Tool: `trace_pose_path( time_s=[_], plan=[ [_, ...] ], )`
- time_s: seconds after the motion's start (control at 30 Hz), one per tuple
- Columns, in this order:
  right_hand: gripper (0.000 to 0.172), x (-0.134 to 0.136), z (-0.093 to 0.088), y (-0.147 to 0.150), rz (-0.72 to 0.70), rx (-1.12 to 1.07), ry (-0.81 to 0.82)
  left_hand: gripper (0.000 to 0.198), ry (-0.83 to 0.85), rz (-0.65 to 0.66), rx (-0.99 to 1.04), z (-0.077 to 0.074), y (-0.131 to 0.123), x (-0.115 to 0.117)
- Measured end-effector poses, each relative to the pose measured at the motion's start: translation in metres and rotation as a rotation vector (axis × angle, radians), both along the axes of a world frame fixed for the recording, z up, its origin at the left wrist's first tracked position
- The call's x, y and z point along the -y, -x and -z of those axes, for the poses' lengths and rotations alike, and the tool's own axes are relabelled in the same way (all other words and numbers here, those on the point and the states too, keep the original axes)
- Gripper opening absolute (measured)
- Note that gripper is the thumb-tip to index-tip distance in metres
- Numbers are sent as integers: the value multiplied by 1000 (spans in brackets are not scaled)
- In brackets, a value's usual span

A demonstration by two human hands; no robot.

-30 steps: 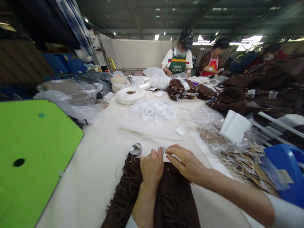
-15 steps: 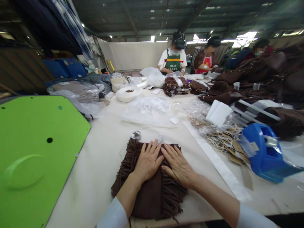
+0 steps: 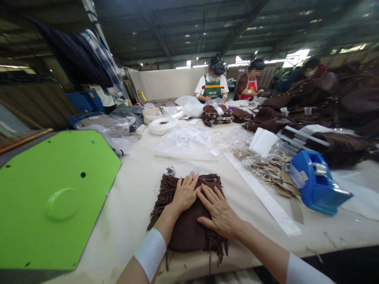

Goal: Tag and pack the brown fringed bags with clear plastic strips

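Resting palms-down, fingers outstretched and closed round nothing, the left hand and right hand lie on a brown fringed bag at six o'clock, hiding part of its upper middle. A small wrapped piece at its eleven o'clock is hard to make out. The frame cuts off a green panel at eight o'clock; a blue tape dispenser sits between three and four.
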State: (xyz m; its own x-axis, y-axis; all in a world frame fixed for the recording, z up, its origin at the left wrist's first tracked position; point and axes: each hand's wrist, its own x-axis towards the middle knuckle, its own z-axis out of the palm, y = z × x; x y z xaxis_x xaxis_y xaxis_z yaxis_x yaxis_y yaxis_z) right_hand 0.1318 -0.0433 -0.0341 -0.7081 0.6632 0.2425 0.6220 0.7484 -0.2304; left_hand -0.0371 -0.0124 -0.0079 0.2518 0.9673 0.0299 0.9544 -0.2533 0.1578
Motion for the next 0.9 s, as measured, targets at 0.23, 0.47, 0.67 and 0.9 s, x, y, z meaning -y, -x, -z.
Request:
trace_pose_path(
  time_s=[0.23,0.47,0.67,0.9],
  plan=[
    [70,-16,-36,-12,-46,41,185,64,125,152,17,-20,9,67],
    [84,25,-46,-22,-122,160,213,115,330,236,-43,-25,17,82],
    [60,8,-9,-72,-98,69,-21,109,354,286,-61,-25,22,78],
    [53,36,-19,-78,217,-201,-213,112,262,283,-122,-13,22,80]
  ],
)
